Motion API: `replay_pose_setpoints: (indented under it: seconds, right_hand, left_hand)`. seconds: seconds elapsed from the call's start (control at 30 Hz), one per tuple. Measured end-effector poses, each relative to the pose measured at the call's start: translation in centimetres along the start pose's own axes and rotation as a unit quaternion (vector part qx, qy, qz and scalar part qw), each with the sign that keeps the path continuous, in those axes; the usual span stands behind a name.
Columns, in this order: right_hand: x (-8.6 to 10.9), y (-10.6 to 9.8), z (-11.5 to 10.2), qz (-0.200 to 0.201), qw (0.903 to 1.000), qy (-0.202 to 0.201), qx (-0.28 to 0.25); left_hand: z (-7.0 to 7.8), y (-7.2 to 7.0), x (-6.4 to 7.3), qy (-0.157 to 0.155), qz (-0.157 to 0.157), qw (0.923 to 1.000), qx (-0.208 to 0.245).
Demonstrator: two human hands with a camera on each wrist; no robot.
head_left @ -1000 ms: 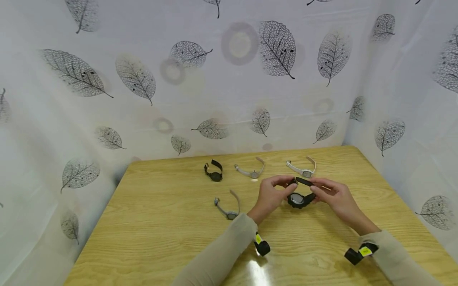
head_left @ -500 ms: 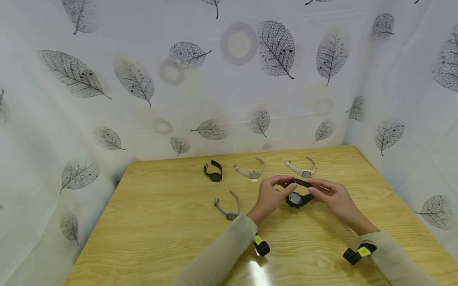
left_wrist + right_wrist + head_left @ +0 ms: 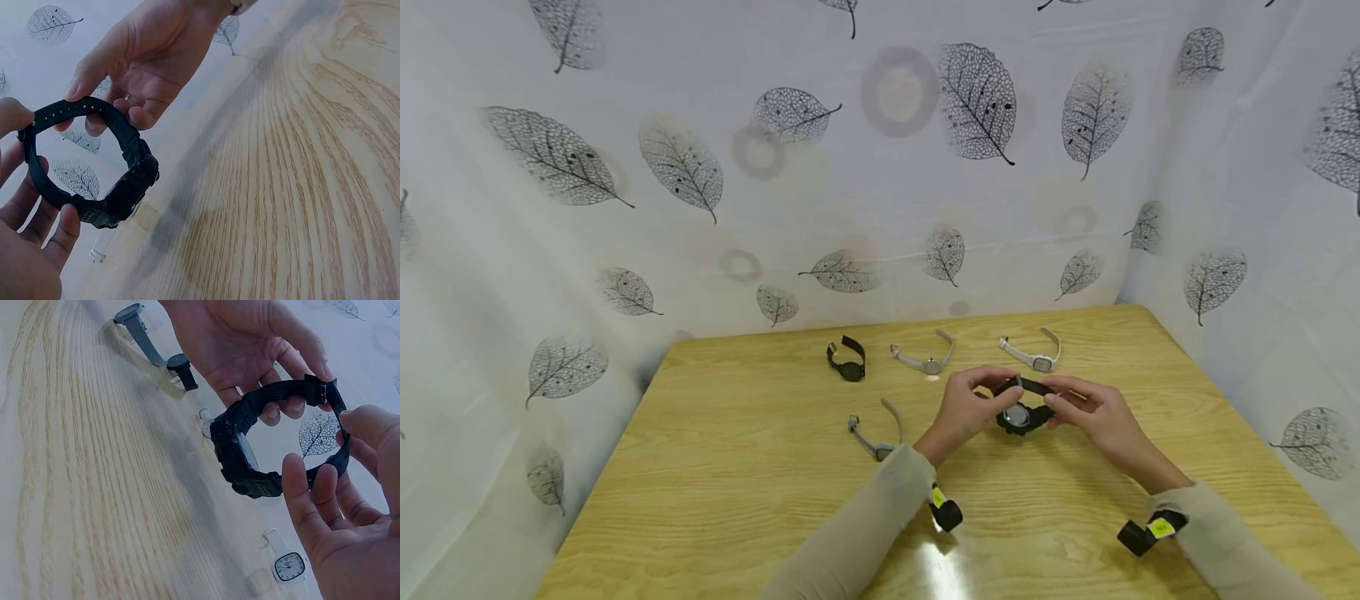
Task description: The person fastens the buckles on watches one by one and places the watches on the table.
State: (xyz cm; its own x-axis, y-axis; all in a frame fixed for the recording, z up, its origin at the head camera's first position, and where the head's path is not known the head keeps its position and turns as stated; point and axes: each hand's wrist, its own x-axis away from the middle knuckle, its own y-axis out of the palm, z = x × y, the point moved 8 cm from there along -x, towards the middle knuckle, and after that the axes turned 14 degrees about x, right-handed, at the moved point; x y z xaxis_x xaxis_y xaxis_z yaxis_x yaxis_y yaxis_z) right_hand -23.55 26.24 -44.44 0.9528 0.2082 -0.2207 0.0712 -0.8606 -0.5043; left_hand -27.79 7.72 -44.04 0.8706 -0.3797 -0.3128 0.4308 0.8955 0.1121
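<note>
Both hands hold a black wristwatch (image 3: 1017,416) with a chunky case, its strap bent round into a loop. My left hand (image 3: 967,411) pinches the buckle end between thumb and fingers. On the other side, my right hand (image 3: 1092,414) pinches the holed strap end. In the left wrist view the holed strap (image 3: 81,107) runs across the top of the loop to the buckle, and the case hangs at the lower right. The right wrist view shows the watch case (image 3: 240,450) on the left of the loop, its face turned inward.
On the wooden table (image 3: 737,500) lie a black watch (image 3: 852,371), a pale-strapped watch (image 3: 931,365) and a white square watch (image 3: 1042,362) along the back. A grey watch (image 3: 883,451) lies beside the left forearm. A leaf-patterned curtain (image 3: 880,192) surrounds the table.
The strap ends have come together: a gap at the buckle one second ago is now bridged by the strap. The watch and both hands have shifted slightly left.
</note>
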Motion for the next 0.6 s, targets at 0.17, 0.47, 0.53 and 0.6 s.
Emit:
replay_pose_setpoints:
  seconds: [0.17,0.47,0.53,0.6]
  right_hand:
    - [0.11,0.31,0.19,-0.001,1.0,0.006,-0.003]
    - [0.22,0.81,0.3,0.001,0.9997,0.016,0.016]
    - [0.2,0.91,0.29,0.003,0.9997,0.016,0.017]
    - [0.17,1.01,0.33,0.006,0.9997,0.016,0.02]
  left_hand:
    - [-0.12,-0.13,0.09,-0.014,0.001,0.9998,0.011]
    - [-0.25,-0.32,0.09,-0.031,-0.008,0.9994,0.009]
    - [-0.26,-0.36,0.07,-0.032,-0.009,0.9994,0.011]
    - [-0.31,-0.44,0.05,-0.035,-0.008,0.9993,0.012]
